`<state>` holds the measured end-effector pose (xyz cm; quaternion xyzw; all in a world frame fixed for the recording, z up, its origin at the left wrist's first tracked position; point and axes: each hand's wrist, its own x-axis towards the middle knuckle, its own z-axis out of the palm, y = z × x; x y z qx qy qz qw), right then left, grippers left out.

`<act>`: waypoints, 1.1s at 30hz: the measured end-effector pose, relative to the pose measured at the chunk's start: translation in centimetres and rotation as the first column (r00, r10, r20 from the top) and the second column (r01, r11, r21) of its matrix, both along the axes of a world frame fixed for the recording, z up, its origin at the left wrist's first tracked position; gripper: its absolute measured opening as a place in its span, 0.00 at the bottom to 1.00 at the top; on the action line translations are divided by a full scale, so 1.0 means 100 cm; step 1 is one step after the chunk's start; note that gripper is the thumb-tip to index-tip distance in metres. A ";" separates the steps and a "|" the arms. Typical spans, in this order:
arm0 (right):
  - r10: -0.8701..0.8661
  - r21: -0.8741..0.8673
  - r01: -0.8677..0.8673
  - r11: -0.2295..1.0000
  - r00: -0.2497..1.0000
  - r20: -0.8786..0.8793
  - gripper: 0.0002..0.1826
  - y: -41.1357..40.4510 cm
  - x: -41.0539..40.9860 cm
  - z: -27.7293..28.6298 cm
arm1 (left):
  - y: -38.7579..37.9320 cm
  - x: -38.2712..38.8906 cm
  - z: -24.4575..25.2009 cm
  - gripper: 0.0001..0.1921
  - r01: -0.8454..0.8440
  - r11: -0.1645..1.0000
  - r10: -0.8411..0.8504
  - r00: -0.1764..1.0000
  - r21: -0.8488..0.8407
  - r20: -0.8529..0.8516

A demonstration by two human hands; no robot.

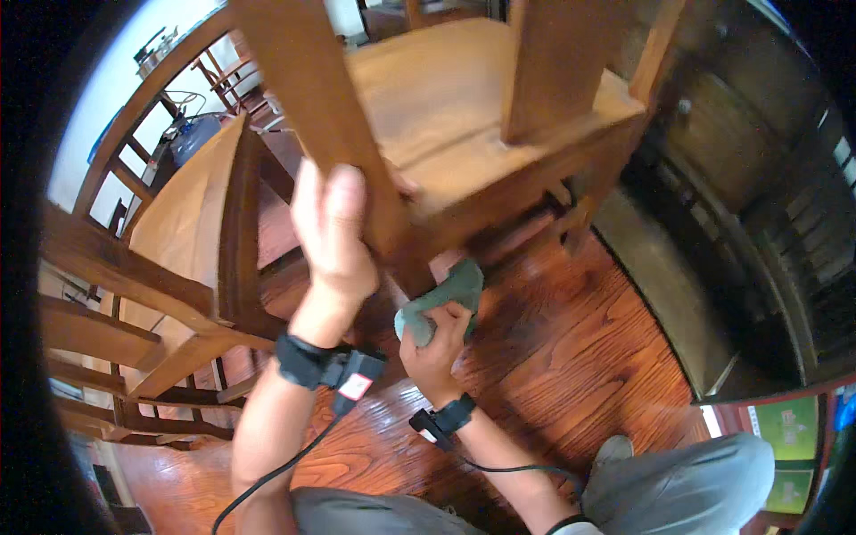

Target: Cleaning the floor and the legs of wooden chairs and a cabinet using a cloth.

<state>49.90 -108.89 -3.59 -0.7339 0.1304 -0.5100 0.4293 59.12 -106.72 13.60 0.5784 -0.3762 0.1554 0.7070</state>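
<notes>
A wooden chair with a light brown seat (pixel 435 80) stands in front of me, its back facing my side. My left hand (pixel 338 241), blurred, grips the chair's thick rear post (pixel 301 80) at about seat height, thumb on the near face. Lower down, my right hand (pixel 435 351) holds a folded green cloth (pixel 465 281) against the lower part of the same rear leg. The cloth hides part of that leg. Each wrist wears a black strap carrying a small device, the left device (pixel 358 374) and the right device (pixel 431 428).
Another wooden chair (pixel 180 187) stands close on the left. A dark cabinet (pixel 729 267) rises on the right, with green boxes (pixel 786 428) near its lower end. Black cables (pixel 287 461) trail from the wrist devices. Glossy reddish wood flooring (pixel 568 334) lies below.
</notes>
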 end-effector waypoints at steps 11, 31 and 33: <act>0.180 0.377 -0.053 0.925 0.934 -0.310 0.18 0.005 -0.021 -0.102 | 0.008 0.003 0.012 0.31 0.118 0.992 -0.114 0.990 0.045 -0.078; -0.150 0.100 0.133 0.986 0.971 0.187 0.16 -0.133 0.032 0.102 | 0.015 0.001 0.009 0.29 0.033 0.994 -0.028 0.999 0.108 -0.043; -0.267 0.121 0.247 0.961 0.941 0.207 0.09 -0.197 0.048 0.101 | 0.012 0.001 0.008 0.29 0.029 0.994 -0.025 0.999 0.105 -0.039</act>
